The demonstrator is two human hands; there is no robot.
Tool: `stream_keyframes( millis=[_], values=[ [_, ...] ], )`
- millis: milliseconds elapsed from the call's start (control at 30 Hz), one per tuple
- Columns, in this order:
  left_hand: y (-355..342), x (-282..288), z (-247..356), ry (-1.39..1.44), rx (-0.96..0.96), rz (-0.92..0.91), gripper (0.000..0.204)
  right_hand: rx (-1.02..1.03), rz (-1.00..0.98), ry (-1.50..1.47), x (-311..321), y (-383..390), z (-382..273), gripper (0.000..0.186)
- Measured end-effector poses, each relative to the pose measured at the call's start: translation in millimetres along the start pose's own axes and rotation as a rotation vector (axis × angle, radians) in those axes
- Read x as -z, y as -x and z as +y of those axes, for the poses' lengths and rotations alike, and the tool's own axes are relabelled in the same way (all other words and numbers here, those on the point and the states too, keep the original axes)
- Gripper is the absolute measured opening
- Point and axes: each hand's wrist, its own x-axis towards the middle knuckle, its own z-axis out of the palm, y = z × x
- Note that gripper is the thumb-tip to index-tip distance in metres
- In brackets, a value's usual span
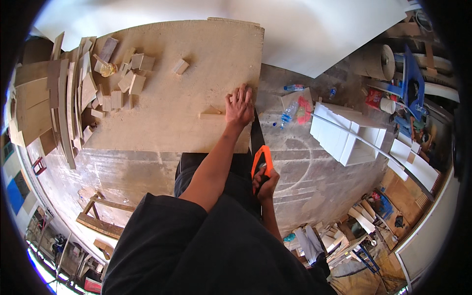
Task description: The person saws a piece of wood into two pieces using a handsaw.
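Observation:
My left hand (238, 108) is curled at the right edge of a plywood worktop (162, 108), over a short wooden strip (211, 116) that runs under it; its grip is partly hidden. My right hand (264, 183) is closed round the orange-and-black handle of a handsaw (261, 152). The saw's dark blade points forward past the worktop's right edge, beside my left hand, partly hidden. A small wood block (180, 67) lies farther back on the worktop.
Offcuts (137, 81) and stacked boards (64, 103) crowd the worktop's left. Plastic bottles (290, 110) lie on the floor at right, beside a white cabinet (344, 132). A wooden frame (101, 223) stands lower left; scrap wood (364, 221) is piled lower right.

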Motion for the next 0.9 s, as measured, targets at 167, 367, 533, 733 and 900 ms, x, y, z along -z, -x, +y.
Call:
stream_keyframes(
  millis=[167, 367, 533, 733, 900],
  values=[
    [-6, 5, 1, 0.075, 0.025, -0.001, 0.05, -0.012, 0.027, -0.079, 18, -10, -6, 0.042],
    [-3, 5, -4, 0.083, -0.067, 0.071, 0.042, 0.121, 0.095, -0.09, 41, -23, -18, 0.042],
    [0, 8, -37, -0.042, -0.144, 0.081, 0.032, 0.19, 0.151, -0.16, 61, -48, -36, 0.041],
    [1, 27, -52, -0.008, -0.054, 0.188, 0.024, 0.171, 0.052, -0.084, 81, -79, -49, 0.043],
    [76, 39, -46, 0.215, 0.195, 0.524, 0.017, 0.202, -0.052, 0.082, 103, -110, -59, 0.042]
  ],
)
